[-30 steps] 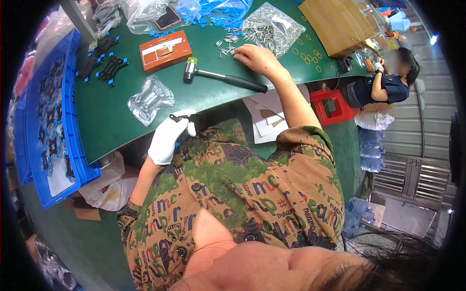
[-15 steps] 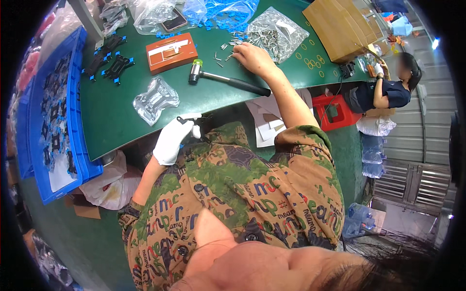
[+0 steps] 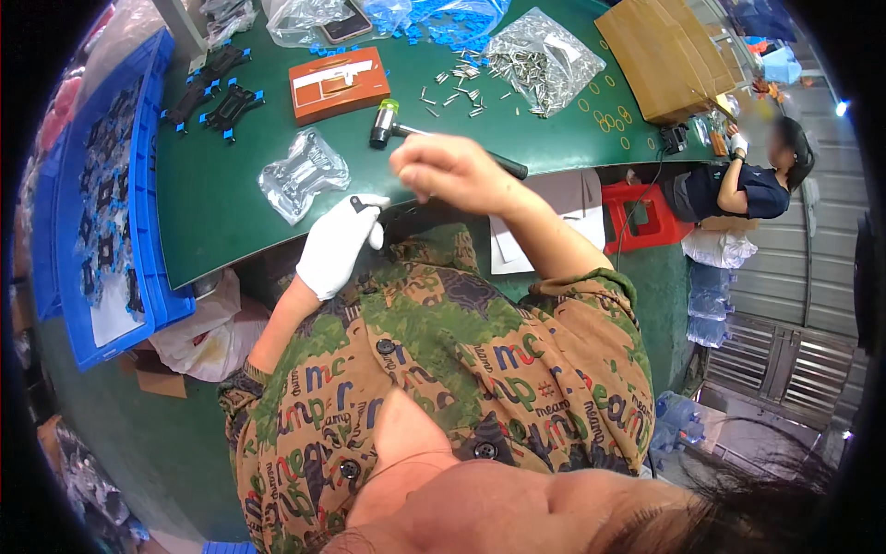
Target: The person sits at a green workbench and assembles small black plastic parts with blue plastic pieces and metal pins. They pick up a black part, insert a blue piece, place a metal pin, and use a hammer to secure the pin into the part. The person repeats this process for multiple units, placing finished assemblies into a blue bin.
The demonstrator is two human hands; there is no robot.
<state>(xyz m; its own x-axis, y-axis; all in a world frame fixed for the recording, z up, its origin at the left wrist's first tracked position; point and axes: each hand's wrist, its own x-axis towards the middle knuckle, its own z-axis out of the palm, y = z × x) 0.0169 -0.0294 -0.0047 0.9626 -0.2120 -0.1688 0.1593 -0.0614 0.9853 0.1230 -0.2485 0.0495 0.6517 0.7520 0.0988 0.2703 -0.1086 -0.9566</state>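
My left hand (image 3: 334,247), in a white glove, is closed on a small black part (image 3: 359,205) at the table's front edge; most of the part is hidden by the fingers and the dark below. My bare right hand (image 3: 459,174) hovers just right of it, fingers curled together; whatever they hold is too small or hidden to make out. Behind that hand lies a hammer (image 3: 382,129) with a black and yellow-green head, its handle partly covered. Loose metal pins (image 3: 459,92) are scattered farther back, beside a clear bag (image 3: 544,65) of more pins.
On the green table (image 3: 221,208) are a clear-wrapped part (image 3: 303,175), an orange-brown box (image 3: 314,108), black brackets with blue ends (image 3: 231,108) and yellow rings (image 3: 606,120). A blue bin (image 3: 157,240) stands left, a carton (image 3: 664,60) right. A co-worker (image 3: 752,189) sits at far right.
My right hand has come back from the loose pins, over the hammer handle, to near my left hand. My left hand stays closed on the black part. The view has shifted slightly.
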